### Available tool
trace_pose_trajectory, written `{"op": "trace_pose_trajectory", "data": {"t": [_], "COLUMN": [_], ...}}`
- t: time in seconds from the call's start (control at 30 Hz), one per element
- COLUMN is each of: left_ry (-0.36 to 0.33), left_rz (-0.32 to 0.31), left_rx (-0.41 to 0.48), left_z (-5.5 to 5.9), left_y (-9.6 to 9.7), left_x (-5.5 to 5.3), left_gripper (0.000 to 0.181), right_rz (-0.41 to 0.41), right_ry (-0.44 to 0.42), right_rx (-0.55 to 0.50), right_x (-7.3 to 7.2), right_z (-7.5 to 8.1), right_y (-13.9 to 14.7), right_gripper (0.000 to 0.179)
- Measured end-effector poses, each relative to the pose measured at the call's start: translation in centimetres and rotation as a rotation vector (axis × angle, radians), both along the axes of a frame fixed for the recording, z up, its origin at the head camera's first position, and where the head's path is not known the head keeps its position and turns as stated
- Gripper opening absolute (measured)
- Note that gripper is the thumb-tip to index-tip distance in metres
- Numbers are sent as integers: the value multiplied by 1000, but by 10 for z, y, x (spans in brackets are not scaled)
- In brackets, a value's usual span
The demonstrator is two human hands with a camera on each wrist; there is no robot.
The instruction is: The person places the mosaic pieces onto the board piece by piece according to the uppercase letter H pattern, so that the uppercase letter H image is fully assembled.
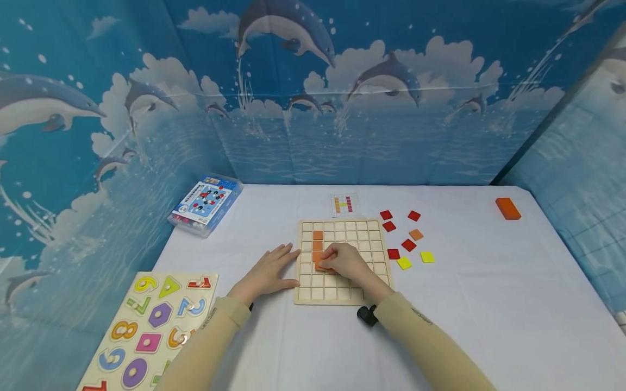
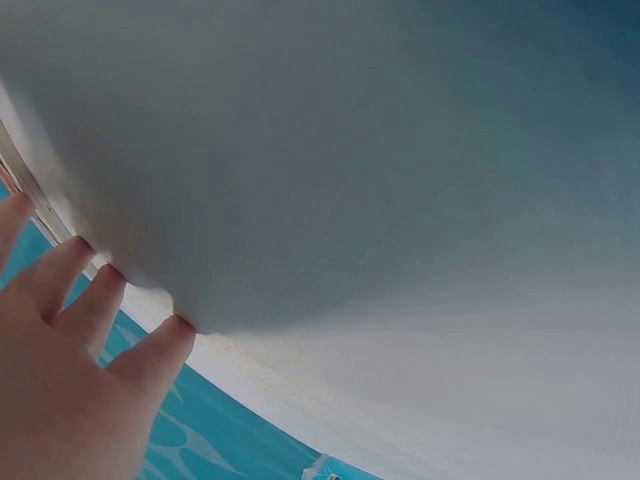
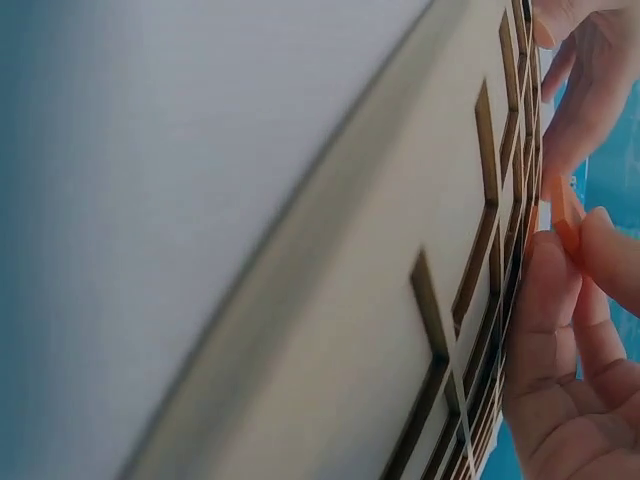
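Observation:
A wooden grid board (image 1: 304,300) lies on the white table in the head view, with orange square tiles (image 1: 318,235) standing in a column on its left part. My right hand (image 1: 348,263) is over the board and pinches an orange tile (image 3: 566,215) between thumb and fingers, at the lower end of that column. The fingers partly hide the cells beneath. My left hand (image 1: 268,271) touches the board's left edge with its fingertips, fingers spread. Behind the board lies a small pattern card (image 1: 344,205) showing orange, yellow and red squares.
Right of the board lie loose red tiles (image 1: 408,245), yellow tiles (image 1: 427,257) and one orange tile (image 1: 416,234). An orange block (image 1: 508,208) is far right. A clear-and-blue plastic box (image 1: 205,205) stands back left. A number-and-shape puzzle board (image 1: 128,304) is front left, partly under the left sleeve.

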State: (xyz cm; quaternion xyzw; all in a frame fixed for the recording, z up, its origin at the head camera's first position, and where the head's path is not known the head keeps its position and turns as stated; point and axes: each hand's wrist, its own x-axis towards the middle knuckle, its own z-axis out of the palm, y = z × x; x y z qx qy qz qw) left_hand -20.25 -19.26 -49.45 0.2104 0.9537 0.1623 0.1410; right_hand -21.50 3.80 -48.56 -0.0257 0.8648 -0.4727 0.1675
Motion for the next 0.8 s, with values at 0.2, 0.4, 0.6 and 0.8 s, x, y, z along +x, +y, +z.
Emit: {"op": "trace_pose_trajectory", "data": {"t": [0.2, 0.4, 0.6, 0.8], "left_ry": [5, 10, 9, 3], "left_rz": [-9, -14, -8, 7], "left_rx": [1, 11, 8, 19], "left_z": [-1, -1, -2, -2], "left_y": [1, 1, 1, 0], "left_x": [-2, -1, 0, 1], "left_gripper": [82, 82, 82, 82], "right_rz": [46, 57, 86, 117], "right_ry": [40, 92, 142, 172], "right_rx": [59, 143, 207, 252], "right_x": [0, 1, 2, 2], "right_z": [3, 0, 0, 1], "right_y": [-5, -9, -15, -16], "right_gripper": [12, 16, 18, 19]}}
